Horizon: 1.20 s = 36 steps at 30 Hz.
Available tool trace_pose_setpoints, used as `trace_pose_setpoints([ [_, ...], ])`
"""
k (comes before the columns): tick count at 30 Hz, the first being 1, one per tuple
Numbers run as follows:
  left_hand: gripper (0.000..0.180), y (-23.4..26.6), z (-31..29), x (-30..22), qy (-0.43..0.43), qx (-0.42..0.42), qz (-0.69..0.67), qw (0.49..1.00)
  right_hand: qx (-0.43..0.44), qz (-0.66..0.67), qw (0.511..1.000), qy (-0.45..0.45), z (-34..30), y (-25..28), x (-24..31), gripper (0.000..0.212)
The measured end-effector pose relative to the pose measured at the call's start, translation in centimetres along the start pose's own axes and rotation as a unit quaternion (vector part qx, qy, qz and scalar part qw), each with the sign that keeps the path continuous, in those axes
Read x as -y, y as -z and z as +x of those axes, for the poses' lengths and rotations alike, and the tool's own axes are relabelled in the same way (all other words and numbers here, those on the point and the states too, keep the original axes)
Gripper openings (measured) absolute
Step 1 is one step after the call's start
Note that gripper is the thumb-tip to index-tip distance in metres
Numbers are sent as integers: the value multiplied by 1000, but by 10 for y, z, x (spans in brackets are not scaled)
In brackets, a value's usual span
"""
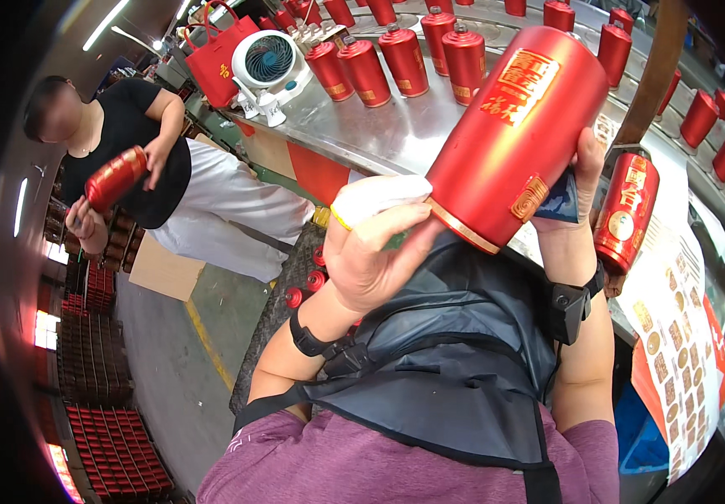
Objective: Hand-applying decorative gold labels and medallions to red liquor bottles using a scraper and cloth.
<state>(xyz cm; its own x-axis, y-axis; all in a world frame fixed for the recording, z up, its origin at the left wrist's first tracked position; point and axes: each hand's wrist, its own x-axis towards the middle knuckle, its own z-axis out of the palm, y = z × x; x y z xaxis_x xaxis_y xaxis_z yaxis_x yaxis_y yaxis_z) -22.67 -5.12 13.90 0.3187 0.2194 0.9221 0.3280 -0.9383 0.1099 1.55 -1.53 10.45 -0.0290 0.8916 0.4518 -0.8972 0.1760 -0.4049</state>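
A large red bottle with gold labels on its side is held up tilted in front of me, its gold-rimmed base toward my body. My left hand is closed at the base's left edge, with thumb and fingertips on the rim. White covering wraps some of its fingers, and a yellow band circles one. My right hand grips the bottle from the right side; most of its fingers are hidden behind it. A dark blue piece shows between that hand and the bottle; its kind cannot be told.
A decorated red bottle is at the right, above sheets of gold stickers. Several red bottles stand on the metal table and conveyor behind. A fan is at its corner. At left, another person holds a red bottle.
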Motion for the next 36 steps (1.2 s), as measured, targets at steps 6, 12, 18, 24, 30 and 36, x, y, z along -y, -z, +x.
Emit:
trace_pose_setpoints([
  [6,37,5,2,-1,-7,21,18,1000,-102,-30,994,-24,7,-26,-8,57],
  [12,38,7,-4,-2,10,25,30,999,-71,7,994,-78,5,-18,-13,66],
  [18,40,14,-6,-7,-12,45,47,998,-98,-36,988,-116,0,-18,-18,73],
  [24,38,14,-10,-7,-75,54,42,995,-85,-55,987,-127,4,-20,-19,70],
  [30,35,23,-6,-12,-96,87,34,991,-67,-63,988,-126,6,-28,-20,73],
  [36,38,26,-6,-12,-107,103,33,988,-64,-49,988,-129,5,-32,-22,69],
])
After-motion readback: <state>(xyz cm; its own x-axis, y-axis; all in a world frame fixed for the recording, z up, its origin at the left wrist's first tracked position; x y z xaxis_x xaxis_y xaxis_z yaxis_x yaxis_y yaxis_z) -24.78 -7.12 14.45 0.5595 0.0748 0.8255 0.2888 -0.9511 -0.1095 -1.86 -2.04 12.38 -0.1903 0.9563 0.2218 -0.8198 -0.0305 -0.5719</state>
